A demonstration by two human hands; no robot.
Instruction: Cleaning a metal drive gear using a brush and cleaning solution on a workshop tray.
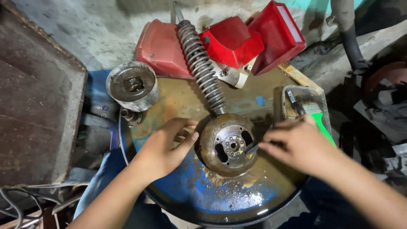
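1. Looking down from the head camera, the person is working over the round top of a blue, rust-stained drum (190,199), wet and oily near its front edge.
2. A rusty round flywheel rotor (227,144), bowl-shaped with a hub and two slots in its face, is lying on the drum top a little right of centre, between the two hands.
3. The left hand (163,148) is cupping the rotor's left rim, the thumb pressing against its side and the fingers curling behind it, so it is grasping the rotor.
4. The right hand (296,144) is pinching a thin metal tool (252,148) between its fingertips, and the tool's tip is reaching into the rotor's right side, near the hub.
5. A coil-spring shock absorber (202,68) is lying slantwise behind the rotor, its lower end sitting just at the rotor's back edge.
6. A grey metal cylinder (132,86) with a hollow top is standing at the drum's back left edge.
7. Red plastic lamp covers (231,42) are resting behind the shock absorber.
8. A clear plastic tub (307,101) is sitting at the right edge, with a green-handled brush (320,123) leaning in it, just behind the right hand.
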